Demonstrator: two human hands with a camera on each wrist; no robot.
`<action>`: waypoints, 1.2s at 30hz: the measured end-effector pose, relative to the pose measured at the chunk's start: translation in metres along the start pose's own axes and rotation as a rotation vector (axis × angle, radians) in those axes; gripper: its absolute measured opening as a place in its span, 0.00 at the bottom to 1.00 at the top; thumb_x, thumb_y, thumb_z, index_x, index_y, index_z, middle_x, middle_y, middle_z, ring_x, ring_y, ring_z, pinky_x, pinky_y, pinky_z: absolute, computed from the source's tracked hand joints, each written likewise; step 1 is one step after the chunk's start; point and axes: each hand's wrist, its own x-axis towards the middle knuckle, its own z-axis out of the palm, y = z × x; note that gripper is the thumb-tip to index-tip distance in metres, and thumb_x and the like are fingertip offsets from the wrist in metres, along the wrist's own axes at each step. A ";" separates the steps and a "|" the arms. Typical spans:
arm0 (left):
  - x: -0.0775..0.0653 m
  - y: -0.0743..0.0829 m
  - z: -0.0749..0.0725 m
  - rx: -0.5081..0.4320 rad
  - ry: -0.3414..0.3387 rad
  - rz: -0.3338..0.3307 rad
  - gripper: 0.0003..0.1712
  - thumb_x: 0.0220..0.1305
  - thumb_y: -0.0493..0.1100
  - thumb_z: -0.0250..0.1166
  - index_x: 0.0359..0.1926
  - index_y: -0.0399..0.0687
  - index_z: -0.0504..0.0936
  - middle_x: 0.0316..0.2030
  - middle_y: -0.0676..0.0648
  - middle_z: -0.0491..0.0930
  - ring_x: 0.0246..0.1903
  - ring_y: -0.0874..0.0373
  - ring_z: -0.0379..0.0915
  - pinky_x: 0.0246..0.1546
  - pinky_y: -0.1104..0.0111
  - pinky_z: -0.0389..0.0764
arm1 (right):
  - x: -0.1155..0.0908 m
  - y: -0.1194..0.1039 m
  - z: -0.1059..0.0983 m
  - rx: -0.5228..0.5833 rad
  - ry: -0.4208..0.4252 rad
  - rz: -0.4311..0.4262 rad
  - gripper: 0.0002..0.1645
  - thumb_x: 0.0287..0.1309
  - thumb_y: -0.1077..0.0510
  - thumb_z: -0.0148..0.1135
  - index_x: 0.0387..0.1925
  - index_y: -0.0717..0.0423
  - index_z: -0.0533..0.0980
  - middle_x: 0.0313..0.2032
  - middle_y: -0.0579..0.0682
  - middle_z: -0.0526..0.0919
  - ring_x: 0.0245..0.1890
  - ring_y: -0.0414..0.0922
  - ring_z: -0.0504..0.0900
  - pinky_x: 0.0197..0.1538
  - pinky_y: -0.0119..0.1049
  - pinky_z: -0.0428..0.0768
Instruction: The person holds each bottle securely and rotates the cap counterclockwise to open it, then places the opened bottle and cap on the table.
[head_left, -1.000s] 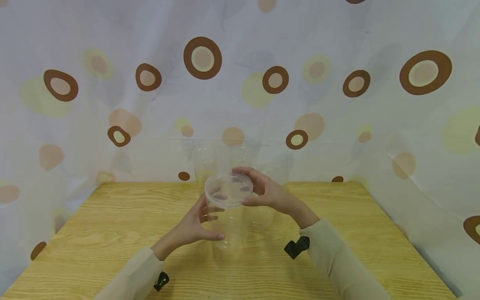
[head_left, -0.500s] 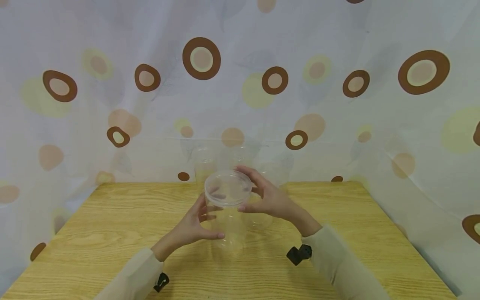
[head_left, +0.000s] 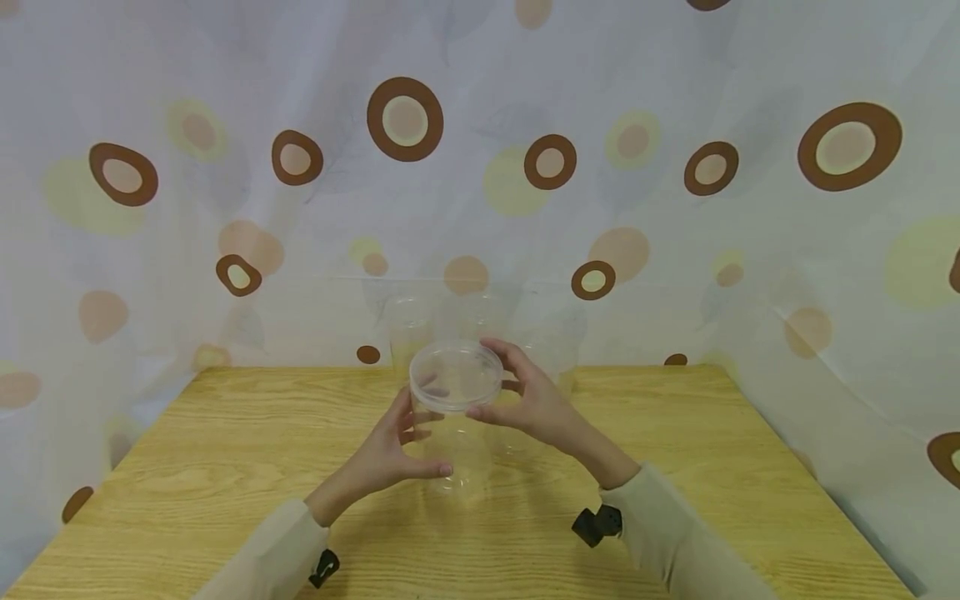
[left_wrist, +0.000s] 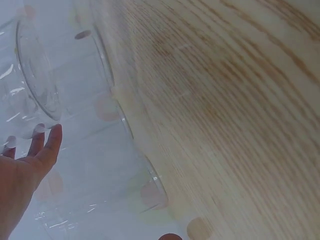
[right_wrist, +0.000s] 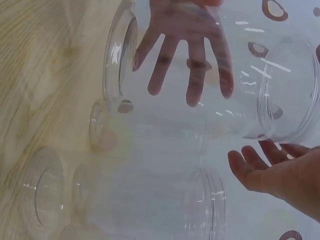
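Observation:
A clear plastic jar [head_left: 463, 454] stands upright near the middle of the head view, topped by a round see-through lid [head_left: 456, 372]. My left hand [head_left: 384, 457] grips its body from the left, thumb across the front; through the wall its spread fingers [right_wrist: 195, 72] show in the right wrist view. From the right, my right hand [head_left: 536, 410] holds the lid's edge, thumb on the near side and fingers round the far side. The jar's base [left_wrist: 37, 70] shows in the left wrist view.
Several more clear jars stand behind the held one, among them a back-left jar [head_left: 410, 329] and a right-hand jar [head_left: 551, 354]. The wooden table [head_left: 247, 450] meets a patterned cloth [head_left: 465, 217] at the back and sides.
My right hand has shifted slightly round the lid: its thumb has moved left along the front edge and its fingertips a little right at the back. My left hand and the jar stay nearly still.

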 end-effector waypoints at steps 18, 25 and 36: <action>-0.001 -0.004 0.001 -0.027 -0.035 0.015 0.61 0.42 0.36 0.74 0.70 0.63 0.44 0.66 0.47 0.56 0.59 0.44 0.63 0.54 0.50 0.71 | 0.007 0.010 -0.029 0.050 -0.278 -0.048 0.51 0.51 0.55 0.66 0.69 0.42 0.46 0.69 0.49 0.52 0.66 0.47 0.56 0.63 0.51 0.64; 0.000 0.008 0.002 -0.009 0.045 -0.018 0.61 0.42 0.34 0.74 0.70 0.61 0.44 0.65 0.44 0.56 0.60 0.42 0.62 0.54 0.43 0.67 | 0.000 0.000 -0.006 -0.020 -0.025 -0.062 0.53 0.46 0.51 0.70 0.68 0.47 0.49 0.67 0.52 0.56 0.65 0.50 0.57 0.61 0.53 0.65; 0.000 0.006 0.004 -0.004 0.032 -0.025 0.61 0.44 0.35 0.73 0.70 0.66 0.42 0.65 0.45 0.55 0.60 0.42 0.62 0.55 0.45 0.68 | 0.001 -0.004 0.009 -0.104 0.087 -0.012 0.52 0.46 0.52 0.70 0.67 0.54 0.51 0.66 0.56 0.58 0.65 0.51 0.60 0.60 0.53 0.67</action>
